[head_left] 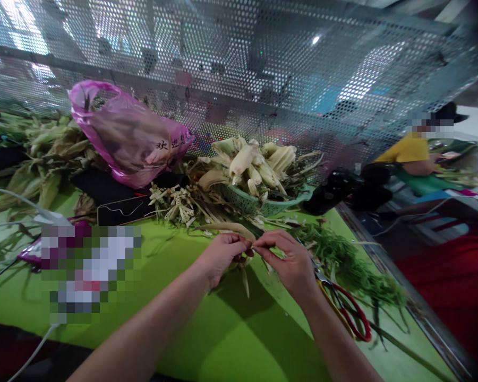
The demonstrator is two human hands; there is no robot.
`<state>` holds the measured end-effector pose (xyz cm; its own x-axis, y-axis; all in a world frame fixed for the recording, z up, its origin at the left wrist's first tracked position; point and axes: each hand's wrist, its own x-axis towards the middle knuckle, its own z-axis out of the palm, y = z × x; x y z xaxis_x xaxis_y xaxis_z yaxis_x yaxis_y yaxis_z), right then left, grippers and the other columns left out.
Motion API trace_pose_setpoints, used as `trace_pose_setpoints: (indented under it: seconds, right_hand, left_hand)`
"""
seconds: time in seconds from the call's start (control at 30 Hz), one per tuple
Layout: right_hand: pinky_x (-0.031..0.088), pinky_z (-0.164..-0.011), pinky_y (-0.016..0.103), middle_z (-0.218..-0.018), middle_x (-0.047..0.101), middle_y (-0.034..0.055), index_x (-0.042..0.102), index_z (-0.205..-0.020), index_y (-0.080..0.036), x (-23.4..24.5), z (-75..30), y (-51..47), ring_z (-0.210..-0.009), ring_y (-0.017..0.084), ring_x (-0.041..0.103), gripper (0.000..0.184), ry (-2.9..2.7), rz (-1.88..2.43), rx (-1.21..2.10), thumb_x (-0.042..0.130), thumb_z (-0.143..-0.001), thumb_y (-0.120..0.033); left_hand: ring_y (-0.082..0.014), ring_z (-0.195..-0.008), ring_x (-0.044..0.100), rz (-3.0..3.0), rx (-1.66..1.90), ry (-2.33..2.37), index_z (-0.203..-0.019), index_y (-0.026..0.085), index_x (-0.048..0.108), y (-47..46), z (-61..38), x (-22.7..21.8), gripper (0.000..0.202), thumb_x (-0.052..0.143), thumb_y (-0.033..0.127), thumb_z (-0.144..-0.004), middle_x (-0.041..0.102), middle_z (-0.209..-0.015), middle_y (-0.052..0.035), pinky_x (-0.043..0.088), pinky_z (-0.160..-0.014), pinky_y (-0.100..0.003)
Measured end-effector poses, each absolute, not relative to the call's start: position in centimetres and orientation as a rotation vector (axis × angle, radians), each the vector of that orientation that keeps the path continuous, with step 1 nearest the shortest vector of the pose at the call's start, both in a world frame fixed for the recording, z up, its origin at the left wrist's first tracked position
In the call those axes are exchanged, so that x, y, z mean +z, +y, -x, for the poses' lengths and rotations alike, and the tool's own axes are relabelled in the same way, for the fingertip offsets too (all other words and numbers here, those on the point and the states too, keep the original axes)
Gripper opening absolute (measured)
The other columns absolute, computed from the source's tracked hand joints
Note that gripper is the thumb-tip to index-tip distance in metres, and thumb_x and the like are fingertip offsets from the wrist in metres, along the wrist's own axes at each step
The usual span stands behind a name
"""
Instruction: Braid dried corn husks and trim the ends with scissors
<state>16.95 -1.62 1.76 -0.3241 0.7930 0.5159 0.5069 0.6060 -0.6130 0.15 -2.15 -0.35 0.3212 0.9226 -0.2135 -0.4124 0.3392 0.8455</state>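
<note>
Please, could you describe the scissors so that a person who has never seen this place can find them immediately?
Start at the bright green tabletop and follow it to the right, to the heap of feathery greens. Between these greens and the right hand lie the scissors. Their red and yellow grip end sets them apart from the plant pieces.

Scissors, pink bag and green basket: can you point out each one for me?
Scissors [359,306]: head view, on the red handle loop.
Pink bag [133,137]: head view, on its front side.
Green basket [258,203]: head view, on its outer wall.
</note>
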Motion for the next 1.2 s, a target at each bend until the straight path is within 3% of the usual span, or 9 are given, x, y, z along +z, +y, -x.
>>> trace_pose_setpoints:
  seconds: [0.23, 0.43, 0.77, 0.97, 1.2]
  right_hand:
    - [0.046, -0.067, 0.030, -0.077, 0.060, 0.0024, 0.061, -0.077, -0.020, 1.4, -16.8, -1.7, -0.072, 0.018, 0.057, 0.007, -1.925, 1.130, 0.512, 0.062, -0.083, -0.024]
    - [0.044, -0.062, 0.027, -0.074, 0.059, 0.0008, 0.059, -0.078, -0.020, 1.1, -16.4, -2.1, -0.067, 0.016, 0.055, 0.004, -1.845, 1.212, 0.595, 0.059, -0.082, -0.021]
    - [0.051, -0.073, 0.033, -0.082, 0.069, 0.0035, 0.068, -0.084, -0.022, 1.4, -16.9, -1.9, -0.077, 0.019, 0.064, 0.004, -1.950, 1.037, 0.515, 0.064, -0.084, -0.022]
    - [0.052, -0.076, 0.036, -0.087, 0.070, 0.0042, 0.070, -0.090, -0.025, 1.7, -16.9, -2.0, -0.084, 0.021, 0.064, 0.010, -2.001, 0.986, 0.416, 0.065, -0.083, -0.020]
    - [0.051, -0.073, 0.033, -0.085, 0.068, 0.0036, 0.070, -0.087, -0.025, 1.4, -16.9, -2.0, -0.081, 0.020, 0.064, 0.009, -2.019, 1.010, 0.377, 0.064, -0.084, -0.020]
  left_hand:
    - [-0.0148, -0.078, 0.056, -0.861, 1.044, 0.948, -0.079, 0.017, 0.070, -2.7, -0.1, 0.5, 0.015, 0.070, 0.030, -0.071, 0.066, -0.085, -0.0039, 0.040, -0.073, -0.026]
    - [-0.0113, -0.062, 0.047, -1.012, 0.971, 0.925, -0.072, 0.014, 0.067, -2.6, 0.0, 0.9, 0.023, 0.068, 0.037, -0.074, 0.059, -0.068, -0.0011, 0.033, -0.061, -0.026]
    - [-0.0104, -0.063, 0.053, -0.814, 1.061, 0.823, -0.076, 0.015, 0.067, -2.4, -0.4, -0.7, 0.018, 0.069, 0.032, -0.072, 0.063, -0.071, -0.0022, 0.034, -0.060, -0.023]
    - [-0.0104, -0.063, 0.052, -0.736, 1.017, 0.897, -0.068, 0.014, 0.065, -2.3, -0.4, -0.4, 0.009, 0.061, 0.021, -0.072, 0.064, -0.069, -0.0033, 0.035, -0.062, -0.024]
    - [-0.0100, -0.059, 0.047, -0.751, 1.018, 0.905, -0.062, 0.014, 0.063, -2.3, -0.4, -0.2, 0.010, 0.061, 0.021, -0.068, 0.063, -0.065, -0.0032, 0.034, -0.061, -0.025]
